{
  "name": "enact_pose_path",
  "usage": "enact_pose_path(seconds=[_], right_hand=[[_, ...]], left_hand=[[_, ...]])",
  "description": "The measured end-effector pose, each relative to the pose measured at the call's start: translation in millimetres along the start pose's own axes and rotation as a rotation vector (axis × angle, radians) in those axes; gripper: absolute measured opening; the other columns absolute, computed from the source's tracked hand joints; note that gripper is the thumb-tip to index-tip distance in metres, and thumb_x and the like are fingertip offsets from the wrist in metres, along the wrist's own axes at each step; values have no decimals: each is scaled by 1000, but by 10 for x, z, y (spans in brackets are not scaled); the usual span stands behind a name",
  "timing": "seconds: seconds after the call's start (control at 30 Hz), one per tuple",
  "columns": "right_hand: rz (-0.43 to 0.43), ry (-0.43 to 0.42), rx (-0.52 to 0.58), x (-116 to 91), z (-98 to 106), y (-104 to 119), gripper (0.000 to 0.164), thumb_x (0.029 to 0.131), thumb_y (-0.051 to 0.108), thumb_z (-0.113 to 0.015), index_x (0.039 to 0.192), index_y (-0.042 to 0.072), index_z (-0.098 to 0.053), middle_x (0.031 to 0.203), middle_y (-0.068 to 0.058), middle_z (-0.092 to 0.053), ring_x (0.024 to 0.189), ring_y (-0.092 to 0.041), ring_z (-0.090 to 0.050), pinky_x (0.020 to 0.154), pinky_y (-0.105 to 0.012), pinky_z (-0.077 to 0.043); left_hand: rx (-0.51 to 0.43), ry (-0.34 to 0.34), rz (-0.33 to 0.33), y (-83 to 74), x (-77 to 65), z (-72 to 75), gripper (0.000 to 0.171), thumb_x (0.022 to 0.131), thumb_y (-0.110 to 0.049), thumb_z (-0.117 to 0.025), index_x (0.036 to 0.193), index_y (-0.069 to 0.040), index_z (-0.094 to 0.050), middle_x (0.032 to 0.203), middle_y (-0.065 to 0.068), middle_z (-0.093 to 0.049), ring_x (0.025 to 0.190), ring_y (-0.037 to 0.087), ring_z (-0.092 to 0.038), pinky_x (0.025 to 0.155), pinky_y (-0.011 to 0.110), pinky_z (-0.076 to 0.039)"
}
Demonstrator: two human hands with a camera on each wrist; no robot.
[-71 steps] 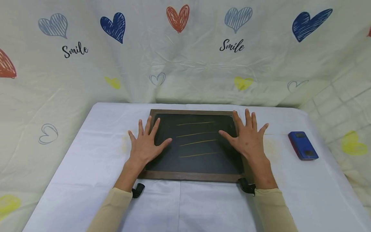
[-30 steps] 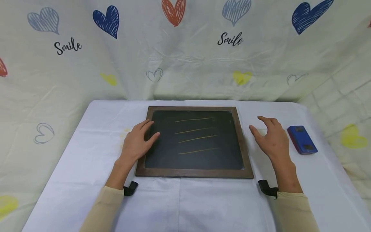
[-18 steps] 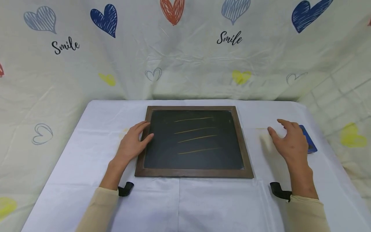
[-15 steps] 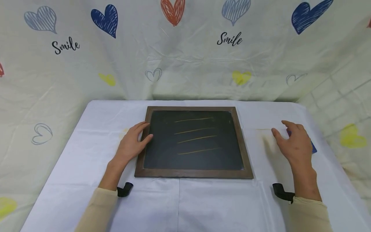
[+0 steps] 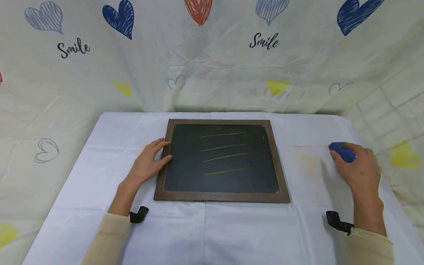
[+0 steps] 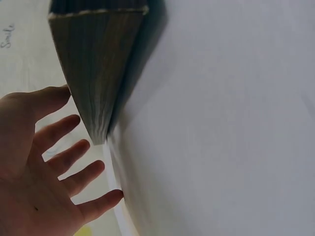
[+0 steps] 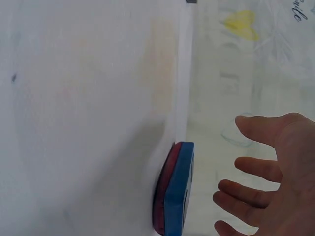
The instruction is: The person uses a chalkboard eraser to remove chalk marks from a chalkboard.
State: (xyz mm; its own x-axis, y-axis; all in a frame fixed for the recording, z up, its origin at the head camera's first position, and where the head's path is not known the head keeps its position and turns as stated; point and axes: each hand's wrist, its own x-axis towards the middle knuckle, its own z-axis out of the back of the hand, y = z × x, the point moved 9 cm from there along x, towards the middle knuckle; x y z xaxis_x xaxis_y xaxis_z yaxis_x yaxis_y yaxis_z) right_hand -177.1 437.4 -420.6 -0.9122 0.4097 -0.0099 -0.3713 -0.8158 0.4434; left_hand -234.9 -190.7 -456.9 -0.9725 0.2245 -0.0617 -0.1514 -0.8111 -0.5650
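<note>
A chalkboard with a brown wooden frame lies flat on the table, with several thin yellow chalk lines across it. My left hand is beside its left edge, fingertips right at the frame; in the left wrist view the fingers of the left hand are spread near the frame's side. My right hand hovers over a blue chalkboard eraser, which shows between thumb and forefinger. In the right wrist view, a gap separates the relaxed fingers from the eraser, whose underside is red.
A white cloth covers the table, with faint yellowish smudges right of the board. Behind hangs a pale curtain printed with hearts and "Smile". Black camera mounts stick out at both wrists.
My right hand has moved from above the board rightward to over the eraser. My left hand has drawn back left, from over the board to its left edge. Board and eraser stay put.
</note>
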Motion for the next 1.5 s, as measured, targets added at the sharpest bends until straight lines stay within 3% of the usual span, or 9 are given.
enact_pose_path(seconds=[0.3,0.63,1.03,1.23,1.5], right_hand=[[-43,59,-65,23,63,-275,86,102,56,-54,159,-5,-31,148,-47,-33,131,-66,-35,99,-78,-30],[-2,113,-59,50,14,-363,88,102,52,-58,155,-13,-31,141,-46,-38,123,-60,-42,90,-69,-42],[-90,155,-122,108,-61,-493,93,99,56,-62,154,-12,-32,142,-48,-37,120,-60,-44,89,-69,-45],[-141,182,-149,147,-104,-547,97,96,59,-64,156,-10,-31,143,-48,-37,116,-59,-46,82,-65,-48],[-133,181,-126,183,-122,-535,90,99,52,-62,157,-10,-30,145,-48,-40,122,-62,-46,94,-69,-45]], left_hand=[[9,11,-24,99,-11,35,60,101,-26,-69,156,-14,-48,169,15,-35,156,42,-33,124,63,-32],[-26,42,-33,118,-12,22,61,100,-22,-71,156,-14,-48,170,15,-35,157,42,-32,124,63,-32],[-34,92,-69,124,-8,6,62,100,-22,-71,157,-14,-47,171,12,-32,158,41,-30,124,63,-32],[-36,115,-82,133,-10,-3,65,101,-26,-71,159,-16,-44,174,8,-28,159,40,-29,124,63,-31],[-41,120,-98,138,-28,-8,65,101,-26,-70,160,-15,-44,173,8,-30,159,38,-29,125,62,-30]])
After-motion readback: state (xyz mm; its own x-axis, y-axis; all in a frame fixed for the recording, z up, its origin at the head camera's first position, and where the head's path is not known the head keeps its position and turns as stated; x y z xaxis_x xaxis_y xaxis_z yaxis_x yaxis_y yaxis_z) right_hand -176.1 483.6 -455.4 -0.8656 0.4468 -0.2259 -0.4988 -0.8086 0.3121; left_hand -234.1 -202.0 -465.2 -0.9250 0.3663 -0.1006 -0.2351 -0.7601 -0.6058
